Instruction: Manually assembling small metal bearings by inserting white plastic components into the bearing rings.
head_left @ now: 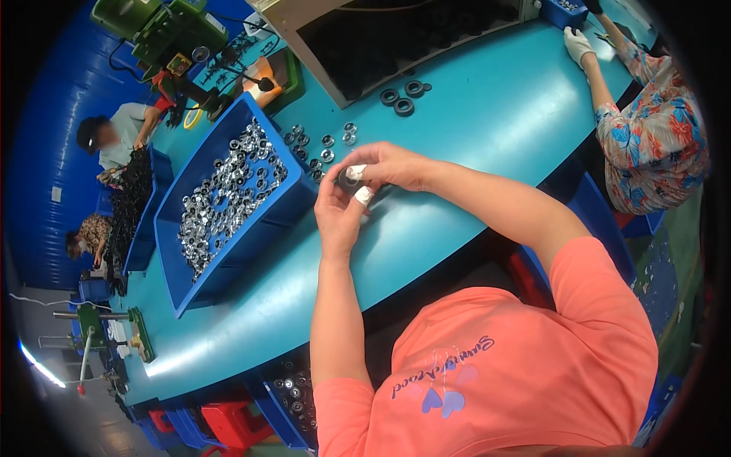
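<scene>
Above the table, my left hand (339, 217) and my right hand (390, 166) are closed together around a small dark round part (348, 183). Fingers cover much of it, so its exact kind does not show. White tape wraps a digit on each hand. Just beyond my hands, several small shiny round metal pieces with dark centres (327, 141) lie loose on the table. To the left stands a blue bin (293, 186) holding many more of the same pieces. Farther off, three black rings (403, 107) lie in a group beside a smaller dark piece.
The turquoise table (487, 103) curves across the view. A pale metal-framed box with a dark interior (340, 90) stands at the back, a green machine (179, 34) at far left. Co-workers sit at left and right; one at right wears a white glove (577, 46).
</scene>
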### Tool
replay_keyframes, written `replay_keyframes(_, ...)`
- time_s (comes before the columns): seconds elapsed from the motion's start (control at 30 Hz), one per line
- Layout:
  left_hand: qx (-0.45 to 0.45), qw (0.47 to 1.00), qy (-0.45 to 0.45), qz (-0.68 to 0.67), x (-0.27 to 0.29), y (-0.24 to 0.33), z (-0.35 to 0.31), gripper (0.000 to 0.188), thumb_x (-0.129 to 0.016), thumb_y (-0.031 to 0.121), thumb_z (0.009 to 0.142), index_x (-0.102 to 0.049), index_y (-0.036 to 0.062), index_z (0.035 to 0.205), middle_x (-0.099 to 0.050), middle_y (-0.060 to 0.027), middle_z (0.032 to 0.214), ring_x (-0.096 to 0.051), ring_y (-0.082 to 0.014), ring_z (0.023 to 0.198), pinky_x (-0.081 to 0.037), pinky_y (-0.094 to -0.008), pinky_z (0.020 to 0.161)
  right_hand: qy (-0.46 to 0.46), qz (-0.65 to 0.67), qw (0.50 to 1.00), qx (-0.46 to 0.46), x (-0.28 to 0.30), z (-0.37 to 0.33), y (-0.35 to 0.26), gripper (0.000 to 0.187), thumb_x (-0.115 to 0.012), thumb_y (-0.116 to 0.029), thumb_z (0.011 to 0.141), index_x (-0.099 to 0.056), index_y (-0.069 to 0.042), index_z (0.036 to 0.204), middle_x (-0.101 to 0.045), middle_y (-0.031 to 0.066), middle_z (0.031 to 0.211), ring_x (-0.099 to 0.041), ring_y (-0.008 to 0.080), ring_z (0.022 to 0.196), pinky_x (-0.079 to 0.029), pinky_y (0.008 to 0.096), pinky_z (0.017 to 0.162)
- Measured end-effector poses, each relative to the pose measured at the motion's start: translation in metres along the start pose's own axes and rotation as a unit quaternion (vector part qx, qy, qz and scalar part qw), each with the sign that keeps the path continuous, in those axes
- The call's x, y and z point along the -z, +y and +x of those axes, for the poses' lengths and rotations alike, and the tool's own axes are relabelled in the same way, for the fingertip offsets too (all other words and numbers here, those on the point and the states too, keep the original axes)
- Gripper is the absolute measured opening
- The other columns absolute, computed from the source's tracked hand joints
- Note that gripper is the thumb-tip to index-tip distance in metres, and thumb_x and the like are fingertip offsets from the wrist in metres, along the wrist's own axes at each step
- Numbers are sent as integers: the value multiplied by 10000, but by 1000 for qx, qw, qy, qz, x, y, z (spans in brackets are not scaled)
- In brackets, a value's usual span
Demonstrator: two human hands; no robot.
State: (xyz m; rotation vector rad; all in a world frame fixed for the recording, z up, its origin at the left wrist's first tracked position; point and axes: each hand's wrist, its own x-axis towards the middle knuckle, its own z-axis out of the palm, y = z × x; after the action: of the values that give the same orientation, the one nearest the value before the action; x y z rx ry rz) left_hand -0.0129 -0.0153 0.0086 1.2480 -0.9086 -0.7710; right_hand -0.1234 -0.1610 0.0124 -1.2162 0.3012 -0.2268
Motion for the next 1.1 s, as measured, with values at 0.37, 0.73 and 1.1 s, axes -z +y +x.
replay_keyframes(0.37, 60, 996, -6, -68, 8, 0, 2, 472, -633, 90, 969, -501, 25, 1418, -669, -68, 1039, -625, -111, 846, -525, -241, 590, -19, 73, 997, 27, 0, 4, 6, 379, -656, -135, 963, -601, -20, 1321, -677, 58, 1087, -629, 121, 916, -533, 268, 776)
replay_keyframes(0.73, -110, 934, 166, 297, 8, -2, -3, 396, -825, 151, 800, -641, 9, 1121, -681, -60, 922, -627, -94, 760, -517, -233, 656, 28, -100, 994, 15, -8, 2, -7, 315, -528, -139, 1021, -663, -69, 1297, -696, 57, 1104, -634, 110, 919, -528, 242, 749)
replay_keyframes(1.1, -157, 905, 179, 353, 5, 1, -3, 369, -844, 140, 715, -671, 13, 1015, -647, -45, 891, -583, -125, 736, -500, -276, 654, 16, -149, 988, 30, -12, -1, -6, 362, -646, -109, 855, -708, -24, 1202, -714, 69, 1031, -655, 117, 866, -533, 252, 717)
